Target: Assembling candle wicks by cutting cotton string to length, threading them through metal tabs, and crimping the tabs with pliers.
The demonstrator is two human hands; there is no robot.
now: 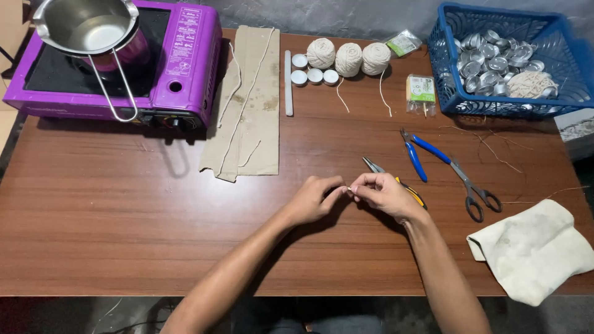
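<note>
My left hand (314, 199) and my right hand (385, 193) meet fingertip to fingertip over the middle of the brown wooden table (124, 216). Between the pinched fingers is a tiny pale piece (350, 189), too small to identify. Yellow-handled pliers (396, 183) lie partly hidden under my right hand. Blue-handled pliers (416, 159) and scissors (465, 181) lie just to the right.
A purple portable stove (179, 68) with a steel pot (86, 28) stands at back left. Cardboard (250, 105) with strings, three balls of twine (348, 57), small white cups (314, 75), a blue basket (451, 93) of metal cups and a white cloth (535, 250) surround the hands.
</note>
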